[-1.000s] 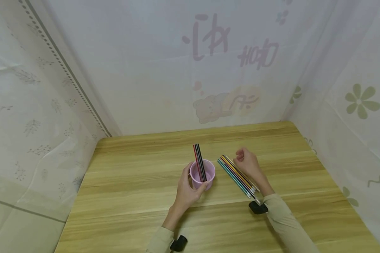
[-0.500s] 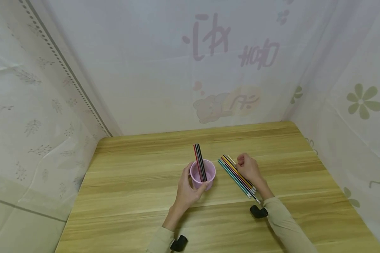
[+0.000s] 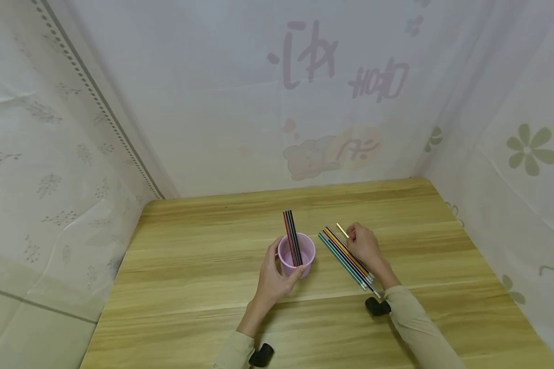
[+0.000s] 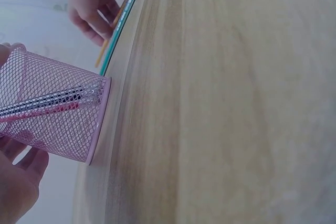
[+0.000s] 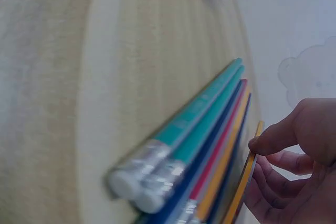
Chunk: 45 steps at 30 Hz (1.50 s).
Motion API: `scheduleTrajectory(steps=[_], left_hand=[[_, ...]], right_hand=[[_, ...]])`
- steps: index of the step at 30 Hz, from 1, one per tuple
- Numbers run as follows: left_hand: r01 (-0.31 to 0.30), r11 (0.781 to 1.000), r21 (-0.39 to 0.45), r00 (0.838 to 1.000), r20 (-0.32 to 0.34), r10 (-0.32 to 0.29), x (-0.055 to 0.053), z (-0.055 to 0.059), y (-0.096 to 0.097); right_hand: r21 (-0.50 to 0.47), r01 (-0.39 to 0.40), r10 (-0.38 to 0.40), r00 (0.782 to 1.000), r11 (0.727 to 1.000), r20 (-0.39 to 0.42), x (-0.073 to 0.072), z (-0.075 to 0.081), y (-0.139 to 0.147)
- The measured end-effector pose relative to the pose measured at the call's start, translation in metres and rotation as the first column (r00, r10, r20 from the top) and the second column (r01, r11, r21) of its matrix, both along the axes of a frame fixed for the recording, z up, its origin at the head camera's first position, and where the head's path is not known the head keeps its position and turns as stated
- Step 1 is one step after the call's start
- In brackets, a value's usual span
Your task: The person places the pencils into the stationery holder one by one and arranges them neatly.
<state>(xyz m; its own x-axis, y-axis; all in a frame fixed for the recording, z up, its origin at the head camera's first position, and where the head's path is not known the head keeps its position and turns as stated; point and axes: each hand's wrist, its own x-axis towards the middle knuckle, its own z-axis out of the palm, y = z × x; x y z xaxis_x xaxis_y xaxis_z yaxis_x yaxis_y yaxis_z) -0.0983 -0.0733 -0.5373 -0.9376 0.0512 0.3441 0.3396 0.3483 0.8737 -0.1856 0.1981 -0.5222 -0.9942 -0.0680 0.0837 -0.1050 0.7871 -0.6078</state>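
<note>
My left hand [image 3: 273, 279] grips a pink mesh pencil cup [image 4: 52, 103] from its left side, thumb across the front. Several dark and red pencils [image 3: 292, 238] stand in the cup, leaning to the left. On the table to the right of the cup lies a row of pencils [image 3: 346, 259], teal, dark, red and yellow, with white erasers toward me. My right hand [image 3: 364, 247] pinches one yellow pencil [image 5: 244, 182] between thumb and fingers at the right edge of that row; its far end sticks out past the fingers. The palm hides part of the row in the head view.
The wood-grain table [image 3: 189, 287] ends at a printed white curtain [image 3: 221, 128] behind and at both sides. A black wrist camera [image 3: 261, 354] is strapped near each sleeve cuff.
My right hand has shifted slightly to the right and taken hold of the yellow pencil, whose far end has moved away from the row. The left hand and cup stay in place.
</note>
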Motion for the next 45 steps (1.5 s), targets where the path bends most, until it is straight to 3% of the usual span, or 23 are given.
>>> scheduleTrajectory(steps=[7,20,29,36,41,45], left_hand=[[-0.003,1.000,-0.004,1.000,-0.016,0.002,0.000,0.000,0.000],[0.009,1.000,0.004,1.000,-0.008,-0.009,-0.001,-0.001,-0.001],[0.007,1.000,0.003,1.000,0.011,-0.007,-0.002,-0.002,0.000],[0.007,1.000,0.009,1.000,0.001,-0.007,-0.001,-0.002,0.000],[0.002,1.000,0.003,1.000,-0.020,-0.002,-0.001,-0.001,0.000],[-0.003,1.000,-0.004,1.000,-0.026,0.003,-0.001,-0.001,0.000]], right_hand=[[0.014,0.001,-0.001,1.000,1.000,0.005,-0.002,0.018,0.000],[0.017,-0.066,0.068,0.976,0.998,-0.207,0.002,0.056,-0.010],[-0.049,-0.113,0.099,0.968,0.992,-0.230,0.010,0.086,-0.027],[-0.147,-0.114,0.076,0.967,0.983,-0.244,0.020,0.109,-0.037],[-0.201,-0.124,0.060,0.953,0.972,-0.297,0.026,0.125,-0.045],[-0.245,-0.160,0.063,0.930,0.956,-0.363,0.030,0.136,-0.052]])
